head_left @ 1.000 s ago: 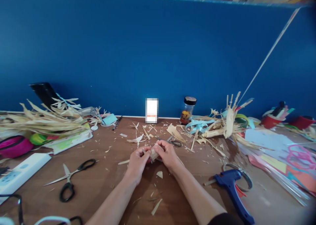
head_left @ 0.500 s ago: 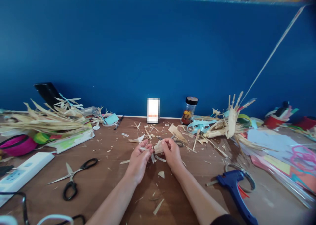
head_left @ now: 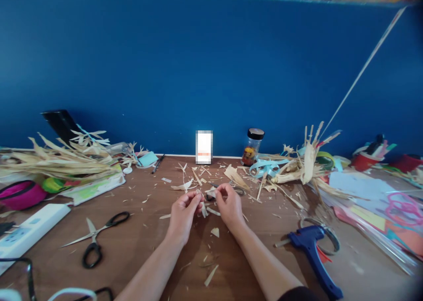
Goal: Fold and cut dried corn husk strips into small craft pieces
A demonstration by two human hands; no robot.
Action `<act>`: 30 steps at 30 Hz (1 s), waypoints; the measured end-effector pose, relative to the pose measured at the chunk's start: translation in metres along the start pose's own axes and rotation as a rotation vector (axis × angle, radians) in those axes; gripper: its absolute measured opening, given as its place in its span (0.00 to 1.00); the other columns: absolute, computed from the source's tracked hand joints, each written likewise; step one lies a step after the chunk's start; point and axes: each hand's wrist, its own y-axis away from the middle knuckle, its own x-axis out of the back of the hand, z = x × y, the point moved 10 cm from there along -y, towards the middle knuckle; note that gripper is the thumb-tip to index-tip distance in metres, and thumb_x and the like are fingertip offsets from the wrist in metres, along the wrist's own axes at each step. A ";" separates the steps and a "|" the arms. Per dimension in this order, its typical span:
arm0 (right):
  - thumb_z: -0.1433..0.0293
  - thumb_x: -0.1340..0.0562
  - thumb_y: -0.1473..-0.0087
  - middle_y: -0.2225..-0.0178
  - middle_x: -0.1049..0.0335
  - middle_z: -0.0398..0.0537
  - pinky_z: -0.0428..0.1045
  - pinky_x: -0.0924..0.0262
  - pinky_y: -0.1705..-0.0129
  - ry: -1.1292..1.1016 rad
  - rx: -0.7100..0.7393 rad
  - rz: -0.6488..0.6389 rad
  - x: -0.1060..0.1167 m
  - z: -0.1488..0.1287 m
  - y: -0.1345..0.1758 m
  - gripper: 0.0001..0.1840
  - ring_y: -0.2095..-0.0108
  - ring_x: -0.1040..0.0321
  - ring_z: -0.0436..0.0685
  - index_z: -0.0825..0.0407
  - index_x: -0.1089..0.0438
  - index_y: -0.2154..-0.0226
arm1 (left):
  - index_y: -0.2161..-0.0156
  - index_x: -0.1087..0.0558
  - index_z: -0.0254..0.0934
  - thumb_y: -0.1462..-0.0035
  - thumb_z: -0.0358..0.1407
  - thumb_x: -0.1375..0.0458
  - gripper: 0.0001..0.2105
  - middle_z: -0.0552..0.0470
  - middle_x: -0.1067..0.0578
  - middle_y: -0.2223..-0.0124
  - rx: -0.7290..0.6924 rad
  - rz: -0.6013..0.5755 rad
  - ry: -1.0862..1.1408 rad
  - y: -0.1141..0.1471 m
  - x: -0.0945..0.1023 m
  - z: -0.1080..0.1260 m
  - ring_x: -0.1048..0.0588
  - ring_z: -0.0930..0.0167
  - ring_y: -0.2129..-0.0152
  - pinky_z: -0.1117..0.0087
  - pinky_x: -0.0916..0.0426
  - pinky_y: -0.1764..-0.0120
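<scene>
My left hand [head_left: 183, 215] is closed in a pinch over the middle of the table; what sits between its fingertips is too small to make out. Pale husk strips [head_left: 205, 210] show just below those fingertips, and I cannot tell whether they hang from the hand or lie on the wood. To the right, my right hand [head_left: 229, 205] pinches a small piece of dried corn husk [head_left: 212, 192], mostly hidden by the fingers. Behind the hands lies a dark-handled tool [head_left: 210, 198], partly covered. A husk scrap [head_left: 215, 232] rests between my forearms.
Open scissors [head_left: 94, 235] and a white power strip [head_left: 31, 230] lie left. A blue glue gun [head_left: 312, 243] and a roll of tape [head_left: 332, 239] lie right. Husk piles [head_left: 66, 162], a lidded jar [head_left: 253, 146] and blue ribbon [head_left: 269, 168] stand along the blue partition [head_left: 211, 63].
My left fingers have curled from a looser, palm-up pose into a pinch. The husk piece in my right hand has turned and shows less. Both hands stay close together.
</scene>
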 end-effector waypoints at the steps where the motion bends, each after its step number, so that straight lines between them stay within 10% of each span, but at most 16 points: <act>1: 0.67 0.46 0.49 0.76 0.33 0.44 0.45 0.43 0.70 -0.016 0.007 -0.016 -0.002 -0.002 0.000 0.07 0.75 0.37 0.52 0.53 0.36 0.72 | 0.66 0.28 0.33 0.56 0.39 0.40 0.12 0.54 0.25 0.73 -0.034 -0.008 -0.054 0.001 -0.001 0.004 0.31 0.78 0.81 0.78 0.36 0.75; 17: 0.67 0.48 0.46 0.71 0.29 0.45 0.45 0.43 0.65 -0.251 0.031 -0.298 -0.033 -0.013 0.006 0.13 0.69 0.35 0.52 0.53 0.30 0.66 | 0.65 0.26 0.33 0.56 0.42 0.41 0.15 0.51 0.24 0.75 -0.217 0.002 -0.502 -0.004 0.007 0.014 0.29 0.71 0.79 0.73 0.37 0.76; 30: 0.62 0.39 0.55 0.81 0.39 0.38 0.42 0.49 0.79 -0.590 -0.288 -0.265 -0.043 0.017 0.009 0.11 0.82 0.46 0.45 0.54 0.35 0.73 | 0.67 0.24 0.34 0.55 0.41 0.41 0.13 0.51 0.24 0.75 -0.192 -0.035 -0.420 -0.002 0.002 0.008 0.30 0.71 0.79 0.74 0.36 0.76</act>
